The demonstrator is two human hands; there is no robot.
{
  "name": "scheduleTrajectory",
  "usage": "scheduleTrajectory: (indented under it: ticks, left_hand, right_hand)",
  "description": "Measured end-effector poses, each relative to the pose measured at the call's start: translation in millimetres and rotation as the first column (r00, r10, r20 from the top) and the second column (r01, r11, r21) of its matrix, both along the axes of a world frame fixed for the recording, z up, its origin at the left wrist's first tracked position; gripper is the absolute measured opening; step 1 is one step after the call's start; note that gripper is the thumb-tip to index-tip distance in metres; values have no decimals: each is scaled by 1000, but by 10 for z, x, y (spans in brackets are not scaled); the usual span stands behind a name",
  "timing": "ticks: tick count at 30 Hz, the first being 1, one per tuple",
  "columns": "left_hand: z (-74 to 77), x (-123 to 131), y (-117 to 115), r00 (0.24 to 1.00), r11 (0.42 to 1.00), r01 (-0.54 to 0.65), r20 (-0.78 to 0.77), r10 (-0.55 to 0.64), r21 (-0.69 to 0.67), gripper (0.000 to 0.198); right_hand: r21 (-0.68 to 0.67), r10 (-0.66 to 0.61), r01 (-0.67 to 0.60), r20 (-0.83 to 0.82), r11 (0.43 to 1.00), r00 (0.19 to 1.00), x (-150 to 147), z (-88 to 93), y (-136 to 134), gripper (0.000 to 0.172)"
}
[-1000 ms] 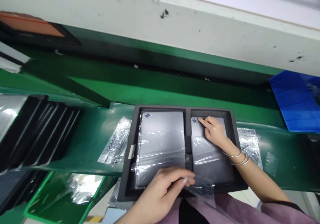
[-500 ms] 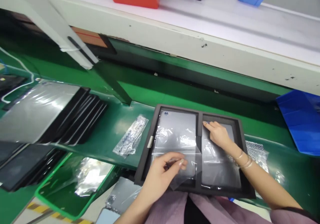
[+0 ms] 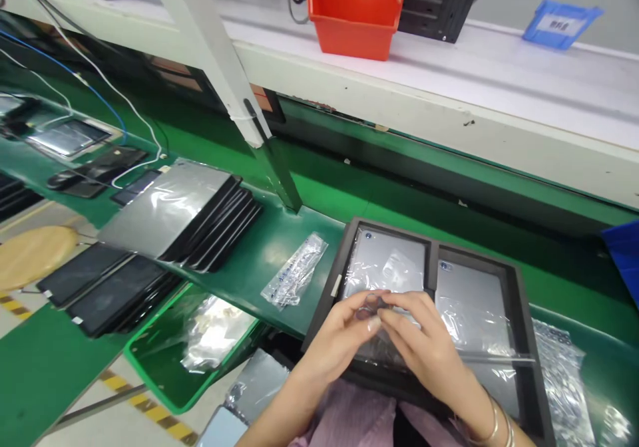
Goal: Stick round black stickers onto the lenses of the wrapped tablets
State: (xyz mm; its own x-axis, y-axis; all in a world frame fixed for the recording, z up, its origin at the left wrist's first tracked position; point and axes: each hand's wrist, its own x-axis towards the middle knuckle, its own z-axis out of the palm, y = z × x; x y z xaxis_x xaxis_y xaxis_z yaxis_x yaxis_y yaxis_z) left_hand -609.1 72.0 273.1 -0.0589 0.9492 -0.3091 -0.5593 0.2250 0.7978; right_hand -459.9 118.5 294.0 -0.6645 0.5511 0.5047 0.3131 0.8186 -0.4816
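My left hand (image 3: 333, 334) and my right hand (image 3: 430, 342) meet above the near part of the left tablet, fingertips pinched together. A bit of clear plastic film (image 3: 368, 304) shows between them; its extent is hard to make out. Below lies a dark foam tray (image 3: 344, 255) with two compartments. One holds the left tablet (image 3: 382, 251), grey back up under clear plastic, its near part hidden by my hands. In the other is the right tablet (image 3: 472, 300), also grey back up, with shiny plastic over it and a fold across its lower part.
Clear plastic sleeves (image 3: 295, 271) lie left of the tray, with more bubbled plastic (image 3: 562, 374) at right. A stack of wrapped tablets (image 3: 172, 207) stands further left. Below is a green bin (image 3: 164, 380) holding plastic. A post (image 3: 214, 54) and shelf (image 3: 424, 101) rise behind.
My right hand has left the right tablet's upper corner and come over to meet my left hand. The view has shifted left, showing more of the bench and stool.
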Motion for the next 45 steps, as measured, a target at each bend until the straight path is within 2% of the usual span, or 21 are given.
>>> scheduleTrajectory:
  ticks: [2,4,8,11,16,18,21,23,25,27,28,29,30,34,36,41,45]
  left_hand:
    - [-10,-66,-21,1000,1000,4,5,-4,12,48]
    - [-5,-109,-24,998,1000,-9,-70,8,-9,53]
    - [22,-148,-10,970,999,17,-241,-28,-48,49]
    - [2,-181,-18,914,1000,26,-406,-17,15,40]
    - [-84,-279,-25,786,973,140,-618,3,183,45]
    - [-107,-317,-8,752,966,174,-659,-5,191,48]
    - [-129,-365,37,744,966,191,-668,-28,172,49]
    - [-137,-400,80,749,969,190,-662,-37,161,48]
    - [-137,-444,135,764,969,194,-643,-49,156,46]
    - [-132,-490,196,780,971,187,-624,-54,149,46]
    - [-131,-510,226,786,973,181,-616,-55,143,46]
    - [-131,-523,254,790,975,173,-611,-52,140,45]
    - [-135,-531,277,793,976,167,-608,-48,140,44]
    - [-172,-516,321,797,978,137,-604,-14,158,43]
    - [-197,-509,324,803,979,121,-595,-2,161,42]
    - [-240,-539,338,803,978,154,-594,-40,141,40]
    - [-250,-576,374,848,977,166,-526,-72,133,38]
  right_hand:
    - [-26,4,-5,-34,1000,999,-12,-63,70,26]
    - [-63,20,-23,-46,998,999,-10,-89,113,29]
    - [-139,43,-51,-60,989,997,-31,-81,142,36]
    - [-202,85,-98,-71,974,994,-59,-59,188,36]
    - [-373,116,-166,-153,913,981,-130,8,302,23]
    - [-435,112,-179,-176,882,978,-171,18,337,20]
    - [-527,72,-156,-176,835,982,-236,-18,391,15]
    - [-626,16,-122,-172,771,985,-277,-63,444,10]
    - [-755,-49,-103,-177,648,983,-316,-100,516,4]
    - [-858,-98,-99,-170,504,981,-357,-116,595,8]
    - [-885,-106,-93,-157,456,982,-379,-117,631,10]
    - [-895,-103,-80,-138,438,985,-402,-114,660,11]
    - [-891,-92,-62,-115,449,989,-424,-111,681,11]
    - [-810,-52,-25,-68,586,996,-474,-113,704,14]
    - [-793,-26,-51,-84,607,996,-467,-127,706,14]
    - [-806,5,-72,-85,588,996,-452,-153,733,16]
    - [-854,-43,-39,-72,519,997,-451,-174,782,11]
